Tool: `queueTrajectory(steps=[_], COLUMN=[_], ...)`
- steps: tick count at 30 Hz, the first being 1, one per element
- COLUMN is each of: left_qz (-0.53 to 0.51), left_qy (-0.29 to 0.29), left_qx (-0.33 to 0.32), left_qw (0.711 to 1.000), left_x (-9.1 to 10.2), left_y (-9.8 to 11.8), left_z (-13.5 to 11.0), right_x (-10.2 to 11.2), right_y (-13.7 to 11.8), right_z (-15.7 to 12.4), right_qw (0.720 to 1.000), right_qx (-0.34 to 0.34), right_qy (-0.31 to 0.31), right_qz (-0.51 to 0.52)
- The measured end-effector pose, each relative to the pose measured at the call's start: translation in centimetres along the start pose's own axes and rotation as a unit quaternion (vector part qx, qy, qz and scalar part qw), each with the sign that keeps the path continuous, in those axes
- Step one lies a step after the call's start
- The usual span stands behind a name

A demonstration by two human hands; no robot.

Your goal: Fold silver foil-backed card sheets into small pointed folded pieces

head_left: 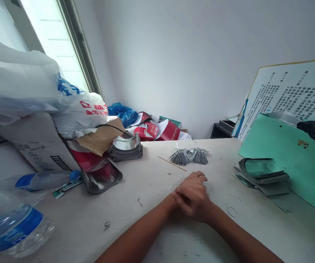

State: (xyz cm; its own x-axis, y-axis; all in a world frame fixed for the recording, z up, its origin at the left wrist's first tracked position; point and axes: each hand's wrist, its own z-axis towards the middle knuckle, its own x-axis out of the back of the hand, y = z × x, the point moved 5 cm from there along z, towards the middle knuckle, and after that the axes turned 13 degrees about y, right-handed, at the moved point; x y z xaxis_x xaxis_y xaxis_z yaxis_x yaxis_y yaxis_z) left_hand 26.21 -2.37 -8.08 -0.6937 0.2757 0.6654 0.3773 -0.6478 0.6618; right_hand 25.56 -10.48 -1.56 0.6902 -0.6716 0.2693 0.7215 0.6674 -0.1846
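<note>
My left hand (197, 176) rests on the table with its fingers pointing away from me, a ring on one finger, and nothing visible held. Its fingers are partly covered but look loosely laid out. Across the left wrist lies my right hand (193, 200), its fingers and thumb closed round it. Just beyond the hands are two fan-shaped bunches of thin grey metal pieces (179, 157), side by side. A thin wooden stick (172, 163) lies to the left of the bunches. To the right of my right forearm is a thin pale ring-shaped band (232, 211).
At left stand water bottles (15, 226), a cardboard box (39, 146) under plastic bags (20, 84), and stacked curved grey sheets (127, 149). More curved sheets (264, 175) lie at right against a green panel (289, 157). A printed board (291, 91) leans behind.
</note>
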Motion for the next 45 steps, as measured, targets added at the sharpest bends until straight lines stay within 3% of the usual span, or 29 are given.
queueTrajectory(steps=[3,8,11,15,17,20,23,26,33,36,37,39,40,42,43,45], left_qz=[0.090,0.267,0.342,0.398,0.467,0.518,0.525,0.523,0.520,0.523,0.516,0.434,0.343,0.083,-0.053,-0.256], left_qy=[-0.001,0.104,0.160,0.199,0.189,0.123,0.068,0.053,0.051,0.093,0.144,0.253,0.279,0.250,0.215,0.162], left_qx=[-0.039,0.003,0.046,0.085,0.135,0.230,0.285,0.277,0.247,0.223,0.194,0.133,0.103,0.069,0.090,0.141], left_qw=[0.995,0.958,0.925,0.892,0.853,0.815,0.799,0.804,0.816,0.817,0.822,0.854,0.891,0.962,0.971,0.943], left_x=[6.1,15.6,19.1,21.4,22.1,22.3,22.0,21.7,22.5,23.0,23.2,23.3,23.0,21.8,21.0,19.6], left_y=[-3.1,-6.8,-7.2,-6.8,-7.5,-9.8,-11.5,-11.5,-9.0,-7.0,-5.9,-3.8,-3.0,-2.3,-2.4,-2.8], left_z=[-2.3,-6.1,-7.2,-7.4,-7.7,-8.5,-9.2,-9.2,-8.8,-9.0,-9.0,-9.2,-9.3,-9.3,-9.3,-9.4], right_x=[-0.2,-1.0,-1.7,-2.1,-2.1,-2.0,-2.1,-2.3,-2.7,-2.7,-2.8,-2.7,-2.6,-2.2,-2.1,-2.1], right_y=[0.5,0.8,0.3,0.1,0.3,0.6,0.6,0.4,0.0,-0.1,0.0,0.5,1.1,2.8,3.7,5.1], right_z=[-0.7,-2.6,-3.4,-3.7,-3.6,-3.6,-3.8,-3.9,-3.8,-3.9,-4.0,-3.8,-3.6,-3.3,-3.2,-3.1], right_qw=[1.000,0.998,0.996,0.995,0.995,0.994,0.993,0.991,0.988,0.987,0.987,0.986,0.984,0.965,0.946,0.892], right_qx=[-0.011,-0.023,-0.015,-0.008,-0.013,-0.023,-0.032,-0.039,-0.038,-0.037,-0.042,-0.082,-0.122,-0.238,-0.305,-0.420], right_qy=[-0.019,-0.057,-0.084,-0.101,-0.100,-0.104,-0.114,-0.123,-0.144,-0.155,-0.154,-0.138,-0.122,-0.084,-0.067,-0.059], right_qz=[0.015,0.007,0.023,0.009,0.001,0.001,0.016,0.026,0.032,0.032,0.035,0.044,0.050,0.069,0.086,0.160])
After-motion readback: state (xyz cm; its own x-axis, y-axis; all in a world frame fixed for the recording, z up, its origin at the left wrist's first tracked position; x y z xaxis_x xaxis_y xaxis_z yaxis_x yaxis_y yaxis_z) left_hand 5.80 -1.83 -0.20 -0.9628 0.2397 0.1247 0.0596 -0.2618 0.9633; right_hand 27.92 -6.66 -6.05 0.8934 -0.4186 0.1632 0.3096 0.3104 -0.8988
